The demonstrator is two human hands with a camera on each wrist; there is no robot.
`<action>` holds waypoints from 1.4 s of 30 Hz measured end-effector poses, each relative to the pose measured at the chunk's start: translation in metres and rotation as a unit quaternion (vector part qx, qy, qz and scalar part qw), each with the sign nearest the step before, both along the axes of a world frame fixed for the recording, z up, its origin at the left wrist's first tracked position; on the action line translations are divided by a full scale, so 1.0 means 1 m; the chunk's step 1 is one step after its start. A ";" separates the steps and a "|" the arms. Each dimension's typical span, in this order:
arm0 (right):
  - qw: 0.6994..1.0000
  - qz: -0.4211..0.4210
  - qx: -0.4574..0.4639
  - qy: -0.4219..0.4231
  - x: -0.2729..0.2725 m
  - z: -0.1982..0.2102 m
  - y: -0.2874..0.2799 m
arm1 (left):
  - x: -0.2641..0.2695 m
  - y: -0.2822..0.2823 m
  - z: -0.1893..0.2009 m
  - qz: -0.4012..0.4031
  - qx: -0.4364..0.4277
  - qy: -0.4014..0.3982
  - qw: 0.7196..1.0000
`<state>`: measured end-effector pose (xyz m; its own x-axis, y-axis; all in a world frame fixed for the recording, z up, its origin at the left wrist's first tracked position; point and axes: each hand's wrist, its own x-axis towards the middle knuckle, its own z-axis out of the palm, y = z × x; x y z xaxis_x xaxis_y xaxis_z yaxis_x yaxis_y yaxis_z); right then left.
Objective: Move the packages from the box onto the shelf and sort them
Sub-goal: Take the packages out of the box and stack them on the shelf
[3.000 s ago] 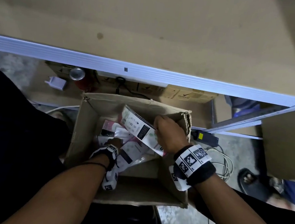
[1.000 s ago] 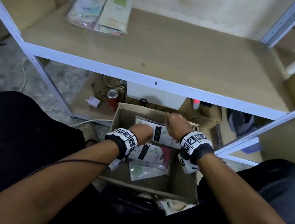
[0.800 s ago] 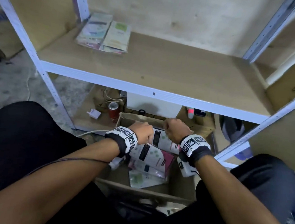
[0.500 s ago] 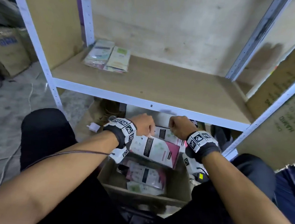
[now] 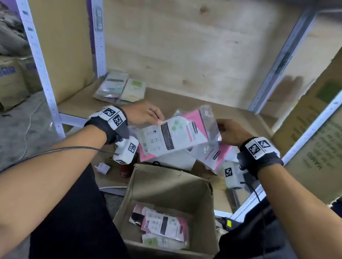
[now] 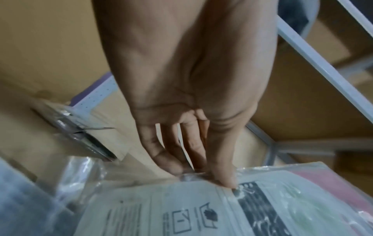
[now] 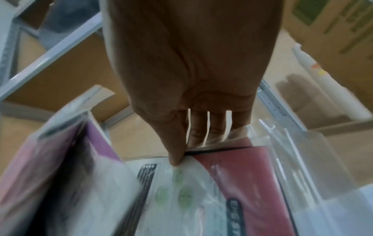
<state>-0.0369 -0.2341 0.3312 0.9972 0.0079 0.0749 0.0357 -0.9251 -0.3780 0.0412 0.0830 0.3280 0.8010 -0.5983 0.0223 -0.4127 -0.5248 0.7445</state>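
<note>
Both hands hold a bundle of white-and-pink plastic-wrapped packages (image 5: 175, 136) above the front edge of the wooden shelf (image 5: 239, 116). My left hand (image 5: 156, 117) pinches the bundle's left edge, thumb on top (image 6: 224, 178). My right hand (image 5: 220, 129) pinches the right edge, thumb on the top package (image 7: 201, 191). Below, the open cardboard box (image 5: 171, 189) stands on the floor with a few packages (image 5: 163, 225) at its bottom. Two flat piles of packages (image 5: 120, 87) lie at the shelf's back left corner.
White metal uprights (image 5: 100, 30) frame the shelf, with a plywood back wall. A red can (image 5: 125, 169) and a white plug adapter (image 5: 103, 167) sit under the shelf. A large cardboard panel (image 5: 320, 142) stands to the right. Cardboard boxes (image 5: 2, 81) stand at the far left.
Both hands have lifted the bundle of packages out of the box and up to the shelf's front edge. The head view has tilted up toward the shelf.
</note>
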 end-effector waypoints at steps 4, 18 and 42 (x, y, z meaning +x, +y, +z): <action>0.984 -0.014 0.177 -0.006 0.013 0.001 -0.001 | 0.022 0.017 0.005 0.078 -0.122 0.054 0.988; 0.804 -0.067 0.589 0.036 0.104 -0.028 0.063 | 0.113 0.051 -0.021 0.345 -0.329 0.144 0.867; 0.775 -0.055 0.616 0.129 0.314 -0.059 0.192 | 0.290 0.153 -0.046 0.479 -0.258 0.145 0.826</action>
